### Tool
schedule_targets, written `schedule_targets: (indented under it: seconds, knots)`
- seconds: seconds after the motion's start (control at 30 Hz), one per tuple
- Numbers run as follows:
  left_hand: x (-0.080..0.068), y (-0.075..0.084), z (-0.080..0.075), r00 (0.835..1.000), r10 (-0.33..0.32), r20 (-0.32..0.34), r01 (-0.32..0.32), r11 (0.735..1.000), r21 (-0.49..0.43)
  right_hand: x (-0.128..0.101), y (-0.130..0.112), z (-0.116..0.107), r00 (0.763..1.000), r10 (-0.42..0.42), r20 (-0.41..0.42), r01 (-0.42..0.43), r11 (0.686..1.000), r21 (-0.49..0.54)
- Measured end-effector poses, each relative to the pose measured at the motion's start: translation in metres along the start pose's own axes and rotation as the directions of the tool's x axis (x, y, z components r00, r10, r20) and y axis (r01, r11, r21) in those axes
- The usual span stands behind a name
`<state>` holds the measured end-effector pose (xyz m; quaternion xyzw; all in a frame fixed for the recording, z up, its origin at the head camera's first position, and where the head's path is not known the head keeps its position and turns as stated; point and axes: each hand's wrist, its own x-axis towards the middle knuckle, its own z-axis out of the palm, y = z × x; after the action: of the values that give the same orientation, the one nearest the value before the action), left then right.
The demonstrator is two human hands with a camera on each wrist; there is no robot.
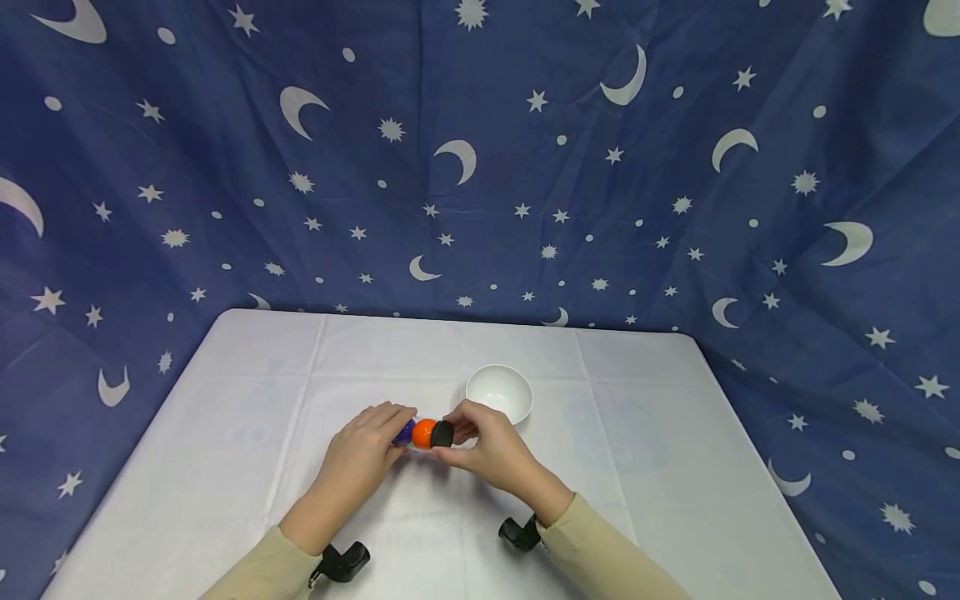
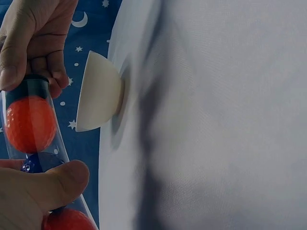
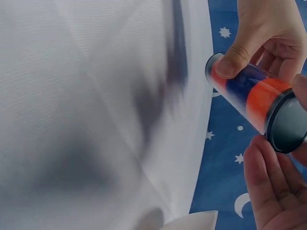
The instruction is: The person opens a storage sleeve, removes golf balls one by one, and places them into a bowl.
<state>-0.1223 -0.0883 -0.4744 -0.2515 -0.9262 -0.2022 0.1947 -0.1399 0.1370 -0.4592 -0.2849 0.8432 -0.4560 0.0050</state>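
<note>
Starry blue backdrop (image 1: 510, 83), white table (image 1: 660, 500) | clear tube (image 2: 56, 144) of balls (image 1: 423, 433) held above table, near bowl (image 1: 498, 390) | left hand (image 1: 358, 446) grips tube | right hand (image 1: 491, 446) pinches black cap (image 1: 442, 433) | likely light, stiff, slick; best gripped mid-body and at cap

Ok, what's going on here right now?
A person is holding a clear tube with orange and blue balls inside, raised above the white table. The left hand grips the tube's body, while the right hand holds the black cap end, with the cap on. A white bowl stands upright on the table, just beyond the right hand.
</note>
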Motion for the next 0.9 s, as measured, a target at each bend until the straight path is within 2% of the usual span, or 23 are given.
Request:
schedule_targets:
  seconds: [0.2,0.37,0.57,0.7,0.9]
  knots:
    - [0.0001,-0.0008,0.0027,1.0,0.016,-0.01,-0.016,1.0,0.011,-0.0011,0.0039,-0.0024,1.0,0.022,0.018,-0.023,0.997,0.077]
    - [-0.0005,-0.0015,0.003,0.999,0.04,-0.029,-0.039,0.999,0.02,-0.0007,0.0056,-0.0051,1.0,-0.002,0.031,-0.001,0.995,0.102]
    - [-0.0006,-0.0024,0.0031,0.998,0.05,-0.034,-0.049,0.999,0.011,-0.0013,0.0072,-0.0069,0.999,0.016,0.05,-0.021,0.993,0.117]
    - [-0.0006,-0.0042,0.0032,0.999,0.036,-0.02,-0.037,0.999,-0.017,-0.0014,0.0074,-0.0082,0.998,0.026,0.051,-0.033,0.988,0.148]
    - [-0.0008,-0.0082,0.0007,1.0,-0.014,-0.008,0.014,0.996,-0.093,-0.0018,0.0065,-0.0089,0.999,0.019,0.036,-0.028,0.963,0.27]
